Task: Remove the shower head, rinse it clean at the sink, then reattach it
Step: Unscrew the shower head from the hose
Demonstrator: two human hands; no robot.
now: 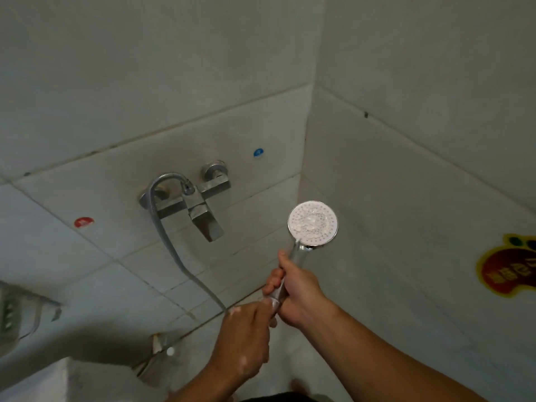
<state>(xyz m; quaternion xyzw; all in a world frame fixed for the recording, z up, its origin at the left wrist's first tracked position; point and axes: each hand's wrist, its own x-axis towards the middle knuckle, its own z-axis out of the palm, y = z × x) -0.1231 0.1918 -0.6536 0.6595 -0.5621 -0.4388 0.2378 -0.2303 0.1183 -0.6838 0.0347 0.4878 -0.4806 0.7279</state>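
A chrome shower head (pixel 313 223) with a round white spray face points toward me, held upright in front of the tiled corner. My right hand (pixel 298 297) is wrapped around its handle. My left hand (pixel 246 340) is closed at the bottom end of the handle, where the metal hose (pixel 174 256) meets it; the joint itself is hidden by my fingers. The hose loops up to the wall mixer tap (pixel 191 198).
Red (pixel 83 222) and blue (pixel 258 152) round markers sit on the tiled wall on either side of the tap. A metal rack (pixel 17 314) juts in at the left edge. A colourful sticker (pixel 510 265) is on the right wall.
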